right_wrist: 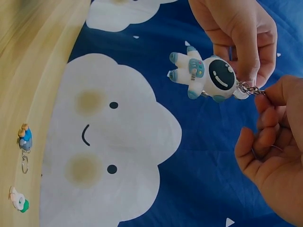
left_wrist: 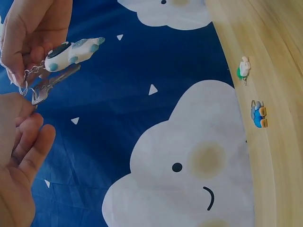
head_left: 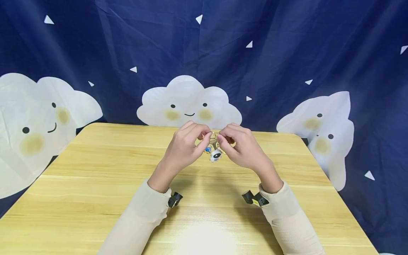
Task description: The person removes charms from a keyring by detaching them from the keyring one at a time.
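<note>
Close together above the far part of the table, my left hand [head_left: 185, 144] and right hand [head_left: 241, 146] pinch at a small metal ring [head_left: 215, 135]. From the short chain [right_wrist: 248, 88] at my right fingertips hangs a white astronaut keychain figure [right_wrist: 201, 73] with a dark visor and blue-green limbs. A metal key [left_wrist: 59, 81] dangles beside it, close to the left fingertips. The pinched parts are mostly hidden by the fingers, so whether key and chain share one ring I cannot tell.
On the wooden table [head_left: 105, 170], beyond the hands, lie a blue figure keychain [left_wrist: 259, 116] and a white-and-green one [left_wrist: 244, 68]. A dark blue curtain [head_left: 271, 71] with cloud faces hangs past the table's far edge. Both wrists carry small black cameras [head_left: 175, 199].
</note>
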Demonstrator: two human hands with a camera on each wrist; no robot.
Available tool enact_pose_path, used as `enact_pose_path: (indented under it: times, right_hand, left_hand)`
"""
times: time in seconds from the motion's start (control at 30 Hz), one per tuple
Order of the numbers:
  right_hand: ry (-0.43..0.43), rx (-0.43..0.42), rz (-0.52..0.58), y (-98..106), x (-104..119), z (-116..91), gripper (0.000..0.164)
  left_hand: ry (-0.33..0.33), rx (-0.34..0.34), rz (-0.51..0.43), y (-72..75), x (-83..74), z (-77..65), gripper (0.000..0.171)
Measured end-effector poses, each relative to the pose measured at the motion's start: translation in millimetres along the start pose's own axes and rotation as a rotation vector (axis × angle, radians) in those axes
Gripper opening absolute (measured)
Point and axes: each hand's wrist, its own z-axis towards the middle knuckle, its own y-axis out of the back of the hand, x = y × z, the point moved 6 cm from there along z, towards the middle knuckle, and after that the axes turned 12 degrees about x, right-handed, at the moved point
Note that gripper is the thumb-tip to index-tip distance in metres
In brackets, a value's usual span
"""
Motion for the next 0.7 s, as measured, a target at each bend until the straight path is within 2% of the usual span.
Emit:
enact_pose_path:
  times: [0.7]
  right_hand:
    - [0.009,-0.010,0.001,0.9,1.4,0.5,0.020]
  left_hand:
    - [0.001,0.000,-0.002,2.9,0.9,-0.1,0.007]
